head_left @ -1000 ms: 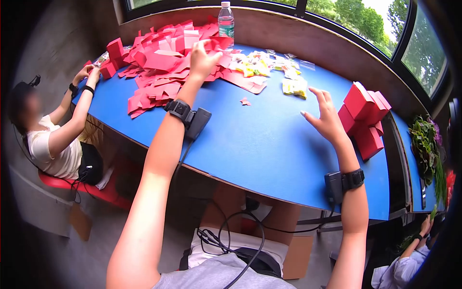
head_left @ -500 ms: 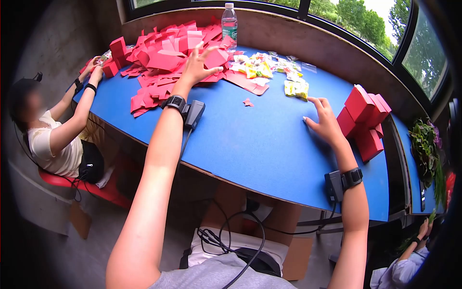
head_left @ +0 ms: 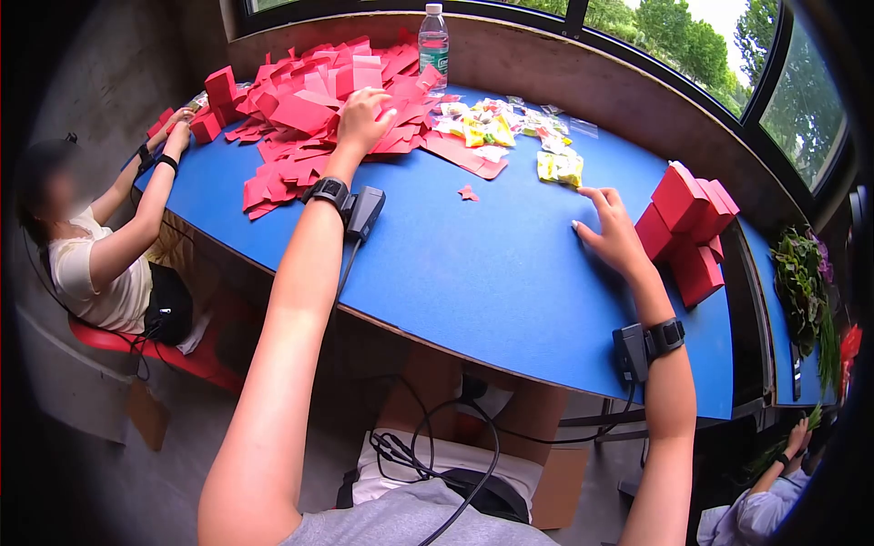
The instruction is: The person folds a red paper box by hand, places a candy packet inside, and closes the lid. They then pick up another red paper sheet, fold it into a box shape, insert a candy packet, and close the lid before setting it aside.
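Note:
My left hand [head_left: 362, 123] is at the front right of a big heap of red folded paper boxes [head_left: 300, 111], its fingers curled down onto the red paper. The exact piece under the fingers is partly hidden. Resting low over the blue table [head_left: 437, 255], my right hand [head_left: 612, 232] is open and holds nothing, thumb and index finger apart. Just beyond its index finger lies a yellow-and-white packet [head_left: 559, 168]. Several small wrapped packets [head_left: 487, 126] form a loose pile farther back. To the right of that hand stand stacked, assembled red boxes [head_left: 687, 227].
A water bottle [head_left: 433, 47] stands at the back by the window. A small red paper scrap [head_left: 468, 193] lies mid-table. At the left, another person [head_left: 109, 246] handles red boxes. Plants [head_left: 803, 282] and another person's arm [head_left: 785, 455] are at the far right.
My left hand has come down and its spread fingers have curled onto the red paper heap. My right hand has stayed in place.

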Available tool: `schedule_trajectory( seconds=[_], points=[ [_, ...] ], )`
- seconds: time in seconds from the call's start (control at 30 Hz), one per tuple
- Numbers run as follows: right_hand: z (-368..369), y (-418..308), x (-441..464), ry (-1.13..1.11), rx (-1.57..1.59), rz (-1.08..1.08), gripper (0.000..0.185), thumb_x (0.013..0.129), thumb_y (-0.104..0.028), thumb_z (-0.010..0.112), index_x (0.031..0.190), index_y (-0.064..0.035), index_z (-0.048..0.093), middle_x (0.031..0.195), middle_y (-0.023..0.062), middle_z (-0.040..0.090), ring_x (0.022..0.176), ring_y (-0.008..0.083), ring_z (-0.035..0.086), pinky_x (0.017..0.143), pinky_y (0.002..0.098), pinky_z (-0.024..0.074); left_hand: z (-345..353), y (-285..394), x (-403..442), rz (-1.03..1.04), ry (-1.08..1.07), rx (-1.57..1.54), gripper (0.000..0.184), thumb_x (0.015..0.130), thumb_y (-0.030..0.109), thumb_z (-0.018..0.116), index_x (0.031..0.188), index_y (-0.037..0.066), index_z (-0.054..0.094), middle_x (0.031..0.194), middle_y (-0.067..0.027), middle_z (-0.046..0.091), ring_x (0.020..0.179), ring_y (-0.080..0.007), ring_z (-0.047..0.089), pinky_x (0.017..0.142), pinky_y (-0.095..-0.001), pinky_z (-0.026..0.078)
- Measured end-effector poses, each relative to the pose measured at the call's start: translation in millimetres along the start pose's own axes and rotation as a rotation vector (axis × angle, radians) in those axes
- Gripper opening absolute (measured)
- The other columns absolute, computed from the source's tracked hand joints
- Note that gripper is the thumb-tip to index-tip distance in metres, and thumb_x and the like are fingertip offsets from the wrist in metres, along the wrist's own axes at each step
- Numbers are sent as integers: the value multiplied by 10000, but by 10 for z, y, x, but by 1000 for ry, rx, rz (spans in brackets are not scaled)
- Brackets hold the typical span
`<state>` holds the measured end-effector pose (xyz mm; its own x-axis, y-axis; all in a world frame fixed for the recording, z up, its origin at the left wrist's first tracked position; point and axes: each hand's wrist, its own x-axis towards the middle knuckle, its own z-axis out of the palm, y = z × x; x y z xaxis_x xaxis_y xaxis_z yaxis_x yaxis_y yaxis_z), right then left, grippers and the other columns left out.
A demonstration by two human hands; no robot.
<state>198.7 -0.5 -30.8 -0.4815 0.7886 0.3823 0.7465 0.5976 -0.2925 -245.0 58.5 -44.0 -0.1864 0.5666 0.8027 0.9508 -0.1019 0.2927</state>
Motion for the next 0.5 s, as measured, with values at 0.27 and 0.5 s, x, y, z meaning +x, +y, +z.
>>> schedule_trajectory(
  seconds=[0.27,0.5],
  points=[
    [11,-12,7,-15,16,9,457,797,-165,636,1219,-57,499,1151,182,480,1056,309,523,899,369,449,70,-130,-97,-143,-323,469,571,733,538,643,1032,51,667,1362,-149,416,1320,-345,294,1096,-521,161],
    [-2,1,1,9,39,-16,457,795,-196,652,1204,-52,508,1151,179,495,1066,294,525,894,370,449,-107,-28,78,115,229,467,158,811,186,606,856,42,652,985,-87,608,1062,-255,544,978,-432,385]
  ],
)
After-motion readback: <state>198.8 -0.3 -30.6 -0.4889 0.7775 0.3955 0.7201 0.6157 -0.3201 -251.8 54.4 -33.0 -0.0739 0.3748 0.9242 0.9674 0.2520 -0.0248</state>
